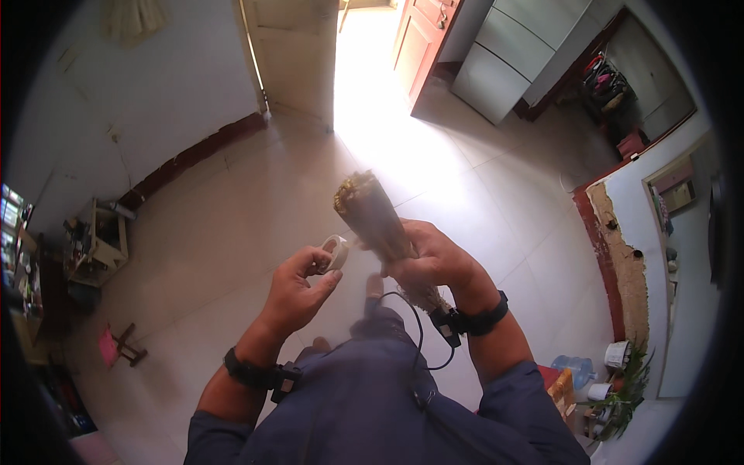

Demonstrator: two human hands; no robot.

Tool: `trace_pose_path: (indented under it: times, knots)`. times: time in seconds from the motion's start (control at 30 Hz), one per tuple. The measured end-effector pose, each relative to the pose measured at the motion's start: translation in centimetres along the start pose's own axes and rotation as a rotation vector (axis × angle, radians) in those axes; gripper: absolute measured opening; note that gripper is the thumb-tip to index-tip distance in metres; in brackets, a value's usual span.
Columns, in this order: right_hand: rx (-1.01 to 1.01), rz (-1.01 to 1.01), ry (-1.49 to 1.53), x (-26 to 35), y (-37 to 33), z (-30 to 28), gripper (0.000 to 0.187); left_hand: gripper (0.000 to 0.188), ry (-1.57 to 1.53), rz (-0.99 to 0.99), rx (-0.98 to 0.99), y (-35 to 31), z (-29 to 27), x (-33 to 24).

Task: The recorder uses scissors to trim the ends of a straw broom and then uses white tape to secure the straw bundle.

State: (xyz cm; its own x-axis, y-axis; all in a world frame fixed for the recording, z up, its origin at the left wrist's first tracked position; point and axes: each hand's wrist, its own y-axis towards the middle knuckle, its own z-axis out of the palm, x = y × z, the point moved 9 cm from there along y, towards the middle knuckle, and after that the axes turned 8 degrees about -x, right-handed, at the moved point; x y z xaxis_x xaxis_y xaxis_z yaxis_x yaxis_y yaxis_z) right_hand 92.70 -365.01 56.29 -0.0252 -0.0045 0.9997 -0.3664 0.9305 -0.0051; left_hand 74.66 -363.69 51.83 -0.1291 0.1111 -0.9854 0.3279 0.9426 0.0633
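My right hand (430, 256) is wrapped round a thick bundle of dry brown stalks (374, 215). Its cut ends point up and away from me, and a thinner frayed part comes out below the hand toward my wrist. Close to the bundle's left side, my left hand (301, 285) holds a roll of pale tape (335, 252) between fingers and thumb. Whether a strip of tape runs from the roll to the bundle is too blurred to tell. Black straps with small devices sit on both wrists, and a cable hangs by the right one.
Ahead, bright light comes through an open doorway beside a red door (418, 46). A small stool (124, 346) with something pink stands at left, near a wooden shelf unit (97, 244). At lower right are a blue water jug (574, 370) and potted plants (632, 391).
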Motion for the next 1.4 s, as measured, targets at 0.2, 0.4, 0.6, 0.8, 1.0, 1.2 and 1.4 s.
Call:
trace_pose_path:
  times: [0.2, 0.4, 0.6, 0.8, 1.0, 1.2, 1.4]
  knots:
    - [-0.097, 0.008, -0.032, -1.4, 3.6, -9.8, 0.041, 0.012, 0.061, -0.064, 0.029, 8.3, 4.1, 0.3]
    - [-0.235, 0.071, -0.115, -1.9, 6.9, -19.0, 0.046, 0.024, -0.175, -0.111, 0.082, 16.0, 6.7, -0.9]
    - [-0.391, 0.228, -0.184, -4.3, 10.4, -26.0, 0.057, 0.028, -0.268, -0.109, 0.183, 24.1, 8.5, -0.9]
    - [-0.381, 0.322, -0.110, -6.9, 16.6, -32.9, 0.056, 0.034, -0.114, 0.071, 0.338, 34.4, 10.8, -0.1]
    - [-0.422, 0.263, -0.078, -6.9, 24.4, -37.8, 0.087, 0.033, -0.015, 0.281, 0.424, 44.7, 12.7, -2.6]
    - [-0.429, 0.221, -0.254, -5.4, 31.9, -44.9, 0.110, 0.035, -0.026, 0.245, 0.417, 55.0, 13.5, -2.4]
    - [-0.298, 0.204, -0.307, -6.8, 40.0, -51.0, 0.104, 0.034, 0.015, 0.258, 0.290, 64.3, 14.8, -0.9]
